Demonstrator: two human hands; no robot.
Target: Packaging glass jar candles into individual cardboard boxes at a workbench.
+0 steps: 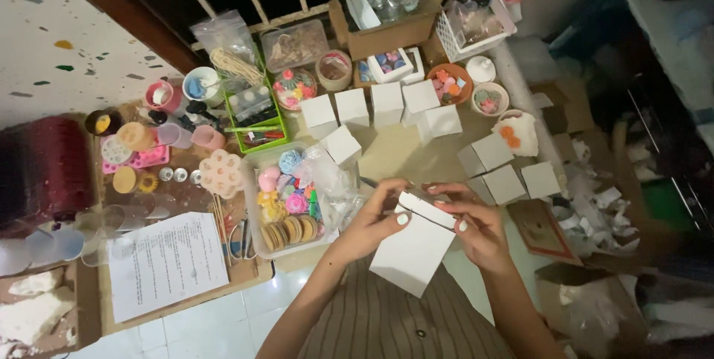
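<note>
Holding a flat white cardboard box blank (416, 247) between them, both hands work at its upper end, just above the person's lap. The left hand (375, 218) is closed on the blank's upper left edge, thumb pressed on the face and fingers curled behind. The right hand (476, 229) grips the upper right side, its fingers laid along the narrow folded flap (425, 209) that runs across the top. The blank tilts: its long axis runs from the flap, up between the fingertips, down and toward the person's left, ending in a free corner over the striped clothing (387, 322). The flap edge lies crosswise to that axis, sloping down toward the right hand. Both hands touch the blank at the same end, so neither is clearly nearer; the lower end hangs unsupported.

Beyond the hands, farther from the body, stand finished small white boxes (387, 102) in a loose group on the low work surface (394, 154), with three more (506, 173) just past the right hand. Off the left hand sits a clear plastic tray (286, 203) of coloured moulded shapes and round discs, close to the wrist. Farther out on that side lies a printed sheet of paper (165, 262). Past the right hand, torn paper scraps (602, 214) are scattered.
</note>
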